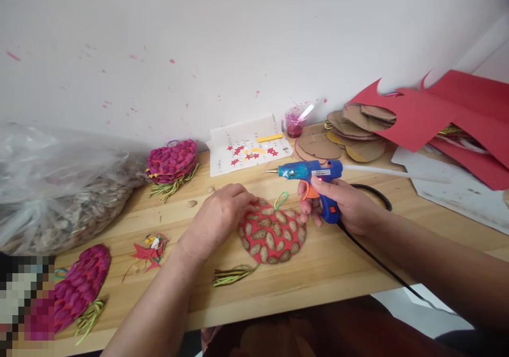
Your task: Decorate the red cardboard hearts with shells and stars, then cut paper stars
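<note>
A red disc [274, 249] lies on the wooden table, dotted with tan peanut shells [270, 240]. It has a green loop [281, 200] at the top and a yarn tassel [234, 275] at its lower left. Bent and held together, the fingers of my left hand [225, 211] touch the disc's upper left edge; what their tips hold, if anything, is hidden. My right hand [338, 200] grips a blue glue gun [326, 174] above the disc's right side. Its nozzle points left, a finger is at the orange trigger [310, 190], and a white glue stick [382, 171] sticks out behind.
Purple shell-covered discs [173, 160] lie at the left, near a clear bag of shells [75, 198] and red scraps [149, 253]. Behind are paper with star cutouts [250, 155] and a cup of purple paint [295, 126]. Cardboard pieces [353, 129] and red sheets [457, 107] fill the right.
</note>
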`<state>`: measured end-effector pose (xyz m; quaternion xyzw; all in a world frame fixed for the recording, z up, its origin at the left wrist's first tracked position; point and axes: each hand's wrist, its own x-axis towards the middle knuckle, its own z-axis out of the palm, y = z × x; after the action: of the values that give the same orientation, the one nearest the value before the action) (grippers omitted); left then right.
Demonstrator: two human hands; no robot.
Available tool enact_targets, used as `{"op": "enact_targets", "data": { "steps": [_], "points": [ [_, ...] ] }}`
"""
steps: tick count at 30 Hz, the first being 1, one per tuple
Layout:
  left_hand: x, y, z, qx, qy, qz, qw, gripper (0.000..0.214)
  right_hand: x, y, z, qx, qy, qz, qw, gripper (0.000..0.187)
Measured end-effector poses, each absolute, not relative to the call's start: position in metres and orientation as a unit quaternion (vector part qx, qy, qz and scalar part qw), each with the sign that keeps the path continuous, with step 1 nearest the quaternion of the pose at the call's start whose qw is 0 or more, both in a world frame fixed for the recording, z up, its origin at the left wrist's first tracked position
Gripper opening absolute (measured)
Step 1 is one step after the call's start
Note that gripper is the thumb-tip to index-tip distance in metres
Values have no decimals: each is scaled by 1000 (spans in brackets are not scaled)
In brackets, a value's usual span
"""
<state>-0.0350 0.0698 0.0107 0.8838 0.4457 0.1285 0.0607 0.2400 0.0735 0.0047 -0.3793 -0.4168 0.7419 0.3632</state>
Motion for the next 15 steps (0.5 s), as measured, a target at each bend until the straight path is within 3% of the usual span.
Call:
{"op": "enact_targets", "data": {
  "steps": [10,15],
  "points": [
    [-44,68,15,858,454,204,123,17,239,73,7,-384,-417,742,357,41],
    [-38,67,8,872,441,177,119,15,239,72,8,-384,-422,742,352,42]
  ]
}}
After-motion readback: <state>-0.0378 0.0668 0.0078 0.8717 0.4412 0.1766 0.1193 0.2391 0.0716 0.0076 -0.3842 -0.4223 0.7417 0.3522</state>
